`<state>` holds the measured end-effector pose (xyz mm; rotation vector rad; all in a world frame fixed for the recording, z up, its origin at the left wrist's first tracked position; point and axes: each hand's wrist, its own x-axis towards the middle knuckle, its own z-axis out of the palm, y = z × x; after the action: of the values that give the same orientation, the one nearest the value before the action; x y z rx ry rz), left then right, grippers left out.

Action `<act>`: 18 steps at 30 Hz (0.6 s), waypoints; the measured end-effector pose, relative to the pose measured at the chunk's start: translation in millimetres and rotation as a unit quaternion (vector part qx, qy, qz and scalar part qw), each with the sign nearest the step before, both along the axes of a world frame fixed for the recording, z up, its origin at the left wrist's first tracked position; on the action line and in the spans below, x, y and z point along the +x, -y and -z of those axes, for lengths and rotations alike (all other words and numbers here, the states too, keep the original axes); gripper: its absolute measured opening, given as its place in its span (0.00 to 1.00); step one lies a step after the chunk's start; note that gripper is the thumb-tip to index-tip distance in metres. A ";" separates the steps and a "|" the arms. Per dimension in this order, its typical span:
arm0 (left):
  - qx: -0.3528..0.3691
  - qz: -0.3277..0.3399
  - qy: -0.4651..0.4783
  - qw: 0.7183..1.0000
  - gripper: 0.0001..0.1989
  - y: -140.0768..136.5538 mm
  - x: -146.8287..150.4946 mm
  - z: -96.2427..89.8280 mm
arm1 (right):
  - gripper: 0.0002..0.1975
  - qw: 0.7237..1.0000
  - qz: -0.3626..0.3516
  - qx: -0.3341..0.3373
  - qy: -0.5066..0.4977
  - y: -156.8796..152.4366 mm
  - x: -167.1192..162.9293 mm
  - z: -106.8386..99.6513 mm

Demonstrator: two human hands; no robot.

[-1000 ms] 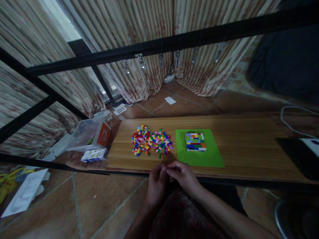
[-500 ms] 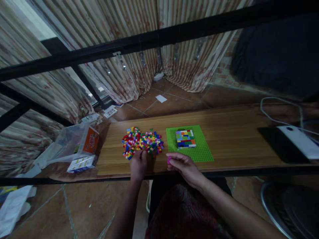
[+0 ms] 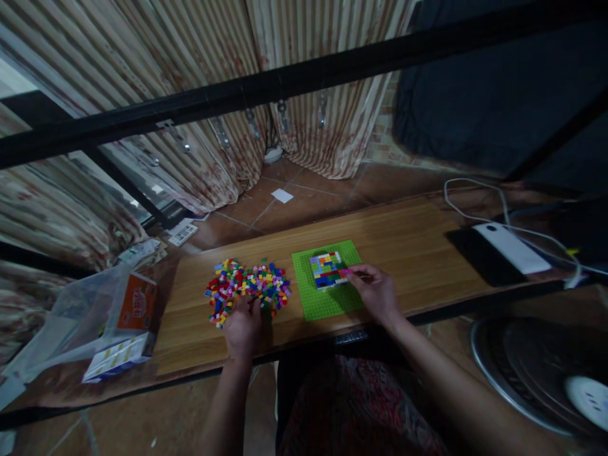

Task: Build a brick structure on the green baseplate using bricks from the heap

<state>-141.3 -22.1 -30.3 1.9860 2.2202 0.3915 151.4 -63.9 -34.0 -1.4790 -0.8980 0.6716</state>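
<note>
My right hand [image 3: 377, 292] pinches a small pink toy brick [image 3: 346, 272] at the right side of a block built of many-coloured bricks [image 3: 327, 269]. That block sits on a green studded baseplate [image 3: 311, 308]. Whether the pink brick touches the block I cannot tell. At the near edge of a heap of loose coloured bricks [image 3: 266, 278], my left hand [image 3: 243, 324] rests with thumb and fingers closed together. Anything between those fingertips is too small and dark to make out.
The wooden tabletop [image 3: 399, 247] carries a white device [image 3: 513, 247] with a cable and a black flat pad [image 3: 482, 256] at right. A clear plastic bin [image 3: 80, 316] and a blue-white box [image 3: 118, 358] stand at left. A black metal bar [image 3: 304, 73] crosses above.
My right hand has moved from the table's front side to the block's right side, carrying the pink brick. My left hand stays by the heap. The camera view has turned to the right.
</note>
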 end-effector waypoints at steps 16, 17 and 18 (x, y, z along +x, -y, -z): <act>0.084 0.070 0.067 0.992 0.12 3.8 16.6 -13.4 | 0.08 0.998 -0.035 0.046 0.017 -38.9 7.6 33.7; 0.086 0.093 0.086 0.988 0.12 3.1 22.9 -16.1 | 0.07 0.998 -0.035 0.044 0.013 -39.6 7.8 34.4; 0.089 0.118 0.106 0.983 0.12 2.3 30.0 -18.7 | 0.07 0.998 -0.034 0.043 0.009 -40.2 7.8 34.7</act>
<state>-111.3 -24.4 -11.6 2.1477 1.8550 0.7533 159.2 -23.8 -68.7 -1.3847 -0.9841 0.6614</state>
